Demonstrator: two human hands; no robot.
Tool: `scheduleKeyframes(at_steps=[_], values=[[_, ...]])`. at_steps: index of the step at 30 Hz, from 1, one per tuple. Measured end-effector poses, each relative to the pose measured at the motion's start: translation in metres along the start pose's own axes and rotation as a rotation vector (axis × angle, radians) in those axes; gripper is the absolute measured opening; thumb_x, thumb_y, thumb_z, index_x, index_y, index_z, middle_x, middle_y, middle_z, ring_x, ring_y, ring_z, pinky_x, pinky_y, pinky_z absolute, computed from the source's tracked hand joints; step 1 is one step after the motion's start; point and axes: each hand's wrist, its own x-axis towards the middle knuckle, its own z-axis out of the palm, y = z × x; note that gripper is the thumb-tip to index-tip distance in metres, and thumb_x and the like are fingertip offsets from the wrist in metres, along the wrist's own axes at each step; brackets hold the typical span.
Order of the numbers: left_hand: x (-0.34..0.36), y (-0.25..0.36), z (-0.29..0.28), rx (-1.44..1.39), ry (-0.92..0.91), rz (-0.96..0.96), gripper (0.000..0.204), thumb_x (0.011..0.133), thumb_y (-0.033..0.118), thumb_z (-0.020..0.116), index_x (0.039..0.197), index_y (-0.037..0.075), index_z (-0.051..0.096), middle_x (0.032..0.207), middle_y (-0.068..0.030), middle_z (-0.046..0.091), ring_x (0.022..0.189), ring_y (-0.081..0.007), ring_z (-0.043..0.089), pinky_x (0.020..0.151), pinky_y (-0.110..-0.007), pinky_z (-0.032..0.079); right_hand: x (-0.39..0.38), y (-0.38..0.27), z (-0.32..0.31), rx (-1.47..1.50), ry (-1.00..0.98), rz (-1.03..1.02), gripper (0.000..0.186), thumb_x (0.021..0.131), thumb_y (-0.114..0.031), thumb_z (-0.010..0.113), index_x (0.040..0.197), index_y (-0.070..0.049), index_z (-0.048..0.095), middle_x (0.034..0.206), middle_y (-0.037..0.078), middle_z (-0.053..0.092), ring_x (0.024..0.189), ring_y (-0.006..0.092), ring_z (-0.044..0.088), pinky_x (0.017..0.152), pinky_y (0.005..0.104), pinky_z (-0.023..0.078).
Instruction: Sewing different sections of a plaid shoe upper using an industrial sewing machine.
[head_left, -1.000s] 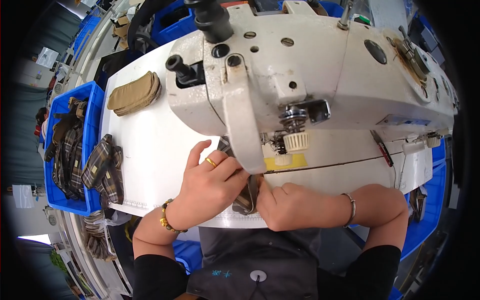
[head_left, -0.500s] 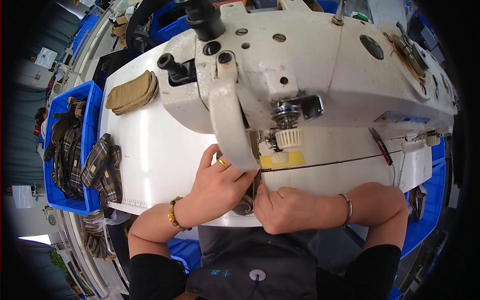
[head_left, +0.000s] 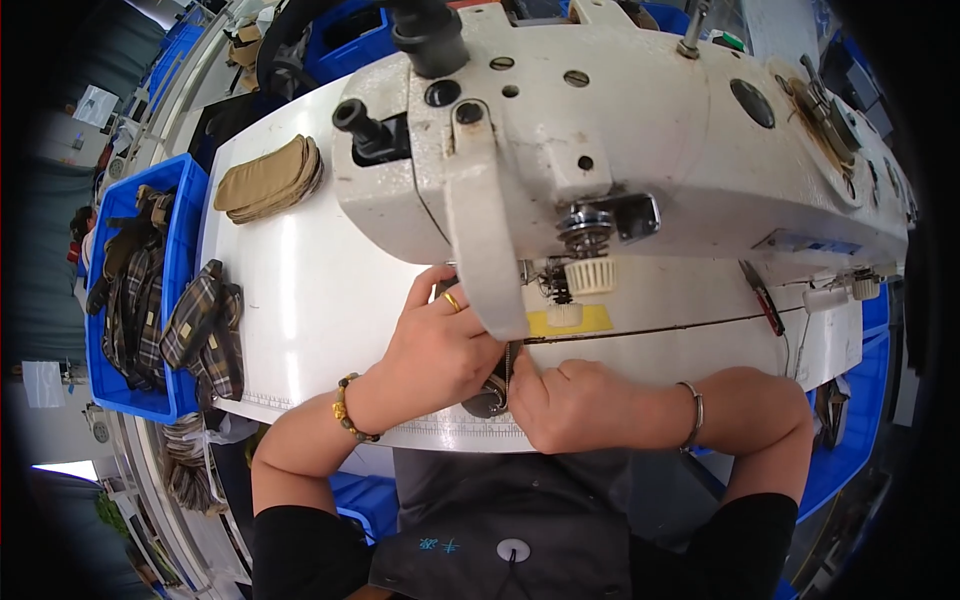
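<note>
A white sewing machine [head_left: 600, 130] reaches over the table, its needle area partly hidden behind the curved white guard [head_left: 485, 240]. Below it lies a dark fabric piece with a zipper [head_left: 487, 400], mostly covered by my hands. My left hand [head_left: 440, 345], wearing a gold ring, is closed on the piece's left side, with its fingertips partly behind the guard. My right hand [head_left: 570, 405] pinches the zipper's right edge between thumb and fingers, nearer the table's front edge.
A stack of tan fabric pieces [head_left: 270, 180] lies at the back left. Plaid fabric pieces [head_left: 205, 330] lie beside a blue bin [head_left: 180, 290] filled with more. Toward the right are a small red-and-black cutter [head_left: 765, 300] and another blue bin [head_left: 860, 420].
Both hands have shifted slightly, the left one a little up and the right a little up, with the zipper piece between them. The whole view has moved slightly.
</note>
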Motion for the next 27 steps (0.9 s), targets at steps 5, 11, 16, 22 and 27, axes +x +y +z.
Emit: scheduleKeyframes(at_steps=[5,11,16,22,27], values=[[0.005,-0.022,0.002,-0.07,0.023,-0.033,0.021,0.07,0.006,0.078,0.091,0.007,0.077,0.079,-0.0024,0.056,0.07,-0.0235,0.058,0.058,-0.039,0.044,0.007,0.015,0.005,-0.042,0.017,0.014,0.021,0.073,-0.011,0.063,0.08,0.009,0.067,0.086,0.03,0.07,0.044,0.012,0.053,0.039,0.026,0.043],[0.006,-0.034,0.005,-0.061,-0.008,-0.136,0.029,0.067,0.009,0.077,0.096,0.013,0.077,0.094,-0.0073,0.071,0.091,-0.0299,0.066,0.084,-0.047,0.047,0.006,0.018,0.012,0.017,-0.008,0.106,0.022,0.073,-0.011,0.064,0.084,0.008,0.068,0.086,0.026,0.069,0.044,0.0129,0.054,0.038,0.0278,0.042],[0.004,-0.009,-0.013,0.007,-0.093,-0.167,0.026,0.076,0.004,0.074,0.102,0.003,0.073,0.083,-0.0065,0.063,0.081,-0.0262,0.062,0.065,-0.039,0.046,0.005,0.018,0.01,0.098,-0.035,0.144,0.024,0.074,-0.012,0.064,0.085,0.008,0.068,0.088,0.028,0.069,0.046,0.0146,0.057,0.039,0.0284,0.044],[-0.004,0.031,-0.031,0.121,-0.202,-0.146,0.043,0.075,0.014,0.075,0.116,0.004,0.068,0.097,-0.0045,0.064,0.1,-0.0269,0.062,0.081,-0.045,0.042,0.004,0.016,-0.003,-0.004,-0.122,0.096,0.024,0.08,-0.013,0.061,0.093,0.007,0.069,0.102,0.03,0.07,0.057,0.015,0.063,0.048,0.0253,0.05],[-0.01,0.033,-0.024,0.228,-0.104,-0.16,0.042,0.067,0.014,0.081,0.109,0.011,0.073,0.093,0.0025,0.061,0.094,-0.0197,0.063,0.092,-0.052,0.033,0.003,0.013,-0.007,0.065,-0.108,0.048,0.021,0.08,-0.015,0.062,0.083,0.005,0.07,0.097,0.03,0.071,0.049,0.0116,0.058,0.043,0.0241,0.044]])
